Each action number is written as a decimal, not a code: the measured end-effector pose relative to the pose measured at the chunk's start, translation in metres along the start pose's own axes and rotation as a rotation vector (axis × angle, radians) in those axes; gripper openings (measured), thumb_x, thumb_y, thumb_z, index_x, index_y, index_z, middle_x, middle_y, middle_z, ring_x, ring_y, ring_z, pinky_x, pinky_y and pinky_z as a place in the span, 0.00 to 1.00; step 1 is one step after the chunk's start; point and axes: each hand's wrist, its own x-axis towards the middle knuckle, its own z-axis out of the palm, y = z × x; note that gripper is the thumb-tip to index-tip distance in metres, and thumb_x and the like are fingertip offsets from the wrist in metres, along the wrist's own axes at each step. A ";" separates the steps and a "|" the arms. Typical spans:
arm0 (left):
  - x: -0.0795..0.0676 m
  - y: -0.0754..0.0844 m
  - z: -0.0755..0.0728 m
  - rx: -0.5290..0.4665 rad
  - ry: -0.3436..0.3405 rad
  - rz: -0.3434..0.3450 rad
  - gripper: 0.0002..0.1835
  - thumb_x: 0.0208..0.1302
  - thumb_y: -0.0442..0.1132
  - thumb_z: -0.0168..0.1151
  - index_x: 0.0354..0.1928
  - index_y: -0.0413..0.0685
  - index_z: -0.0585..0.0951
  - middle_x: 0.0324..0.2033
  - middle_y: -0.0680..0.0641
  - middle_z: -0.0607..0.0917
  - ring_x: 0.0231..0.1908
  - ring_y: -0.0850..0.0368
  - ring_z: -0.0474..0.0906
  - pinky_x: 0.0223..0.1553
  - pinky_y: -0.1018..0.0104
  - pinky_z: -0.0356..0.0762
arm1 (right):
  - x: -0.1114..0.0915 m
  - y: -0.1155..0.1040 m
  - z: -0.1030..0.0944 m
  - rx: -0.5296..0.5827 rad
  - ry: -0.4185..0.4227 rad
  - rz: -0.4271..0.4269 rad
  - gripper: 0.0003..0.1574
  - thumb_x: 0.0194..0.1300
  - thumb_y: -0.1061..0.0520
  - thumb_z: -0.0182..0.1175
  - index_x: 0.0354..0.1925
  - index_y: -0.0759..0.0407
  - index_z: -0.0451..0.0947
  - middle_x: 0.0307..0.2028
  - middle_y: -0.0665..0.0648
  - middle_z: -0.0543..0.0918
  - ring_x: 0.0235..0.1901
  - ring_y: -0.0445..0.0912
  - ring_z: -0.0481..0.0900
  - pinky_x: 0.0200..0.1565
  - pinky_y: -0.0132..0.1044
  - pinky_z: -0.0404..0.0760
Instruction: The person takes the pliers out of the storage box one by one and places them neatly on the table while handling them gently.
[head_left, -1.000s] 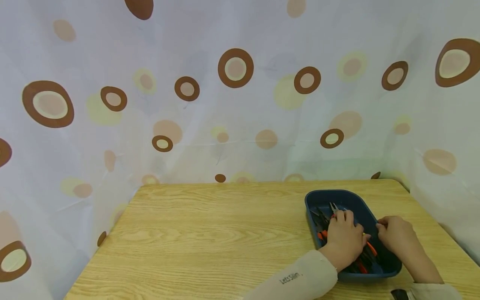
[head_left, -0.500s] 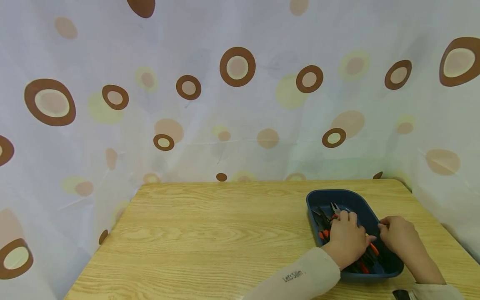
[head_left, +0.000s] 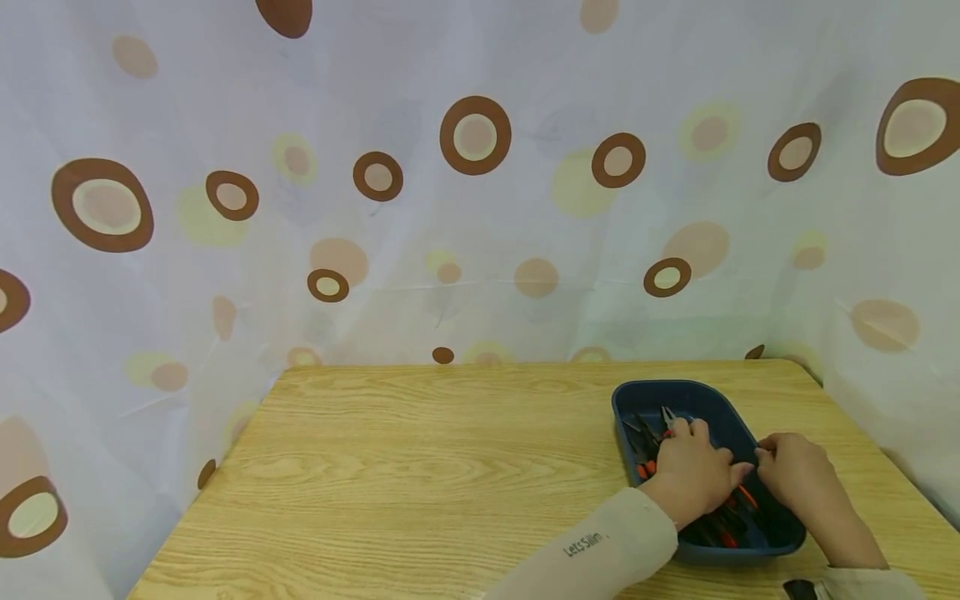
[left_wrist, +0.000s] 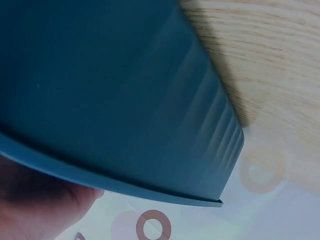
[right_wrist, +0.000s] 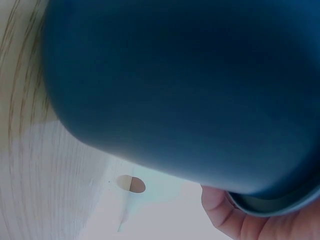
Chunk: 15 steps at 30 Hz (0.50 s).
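A dark blue plastic bin (head_left: 738, 417) stands at the right of the table, with several hand tools lying in it. My left hand (head_left: 692, 467) reaches in over its left wall, fingers bent down among the tools and thumb stretched to the right. I cannot tell whether those fingers hold anything. Just beyond them show the metal tips of a pair of pliers (head_left: 667, 413); red-orange handles (head_left: 746, 497) lie below the thumb. My right hand (head_left: 798, 468) grips the bin's right rim, its fingers curled over the edge in the right wrist view. The bin's outer wall fills most of both wrist views.
The wood-grain table (head_left: 420, 475) extends left of the bin. Behind it and at both sides hangs a pale curtain (head_left: 480, 225) with brown rings and dots. More tools with orange handles (head_left: 647, 470) lie along the bin's left inner wall.
My left hand shifts slightly among the tools, and its thumb spreads further right. A yellow bit by the thumb is now hidden. My right hand stays on the rim.
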 end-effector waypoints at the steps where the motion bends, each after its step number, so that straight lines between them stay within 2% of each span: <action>1: 0.000 0.000 0.000 0.000 -0.002 0.002 0.28 0.68 0.68 0.16 0.62 0.92 0.62 0.66 0.62 0.59 0.65 0.61 0.54 0.46 0.71 0.73 | 0.000 0.000 0.000 0.000 -0.003 0.001 0.17 0.63 0.67 0.51 0.40 0.86 0.73 0.35 0.79 0.78 0.29 0.63 0.79 0.28 0.52 0.76; 5: 0.003 0.000 -0.002 -0.015 -0.026 -0.006 0.27 0.66 0.71 0.17 0.63 0.94 0.60 0.66 0.63 0.58 0.65 0.60 0.54 0.47 0.71 0.71 | 0.000 0.000 -0.001 -0.001 -0.009 0.010 0.18 0.64 0.67 0.52 0.41 0.86 0.73 0.35 0.79 0.78 0.30 0.65 0.79 0.29 0.53 0.77; 10: 0.004 0.001 -0.002 -0.054 -0.041 -0.015 0.24 0.67 0.72 0.23 0.62 0.94 0.60 0.66 0.62 0.57 0.63 0.59 0.55 0.37 0.71 0.73 | -0.001 0.001 -0.001 0.007 -0.016 0.020 0.18 0.63 0.66 0.52 0.40 0.86 0.73 0.34 0.79 0.78 0.30 0.65 0.79 0.29 0.53 0.77; 15: 0.005 -0.001 -0.005 -0.040 -0.020 0.000 0.22 0.72 0.66 0.26 0.62 0.90 0.64 0.63 0.65 0.64 0.59 0.61 0.58 0.49 0.68 0.65 | -0.001 0.000 -0.001 0.007 -0.007 0.017 0.18 0.63 0.66 0.52 0.40 0.86 0.74 0.34 0.79 0.78 0.29 0.62 0.79 0.28 0.52 0.77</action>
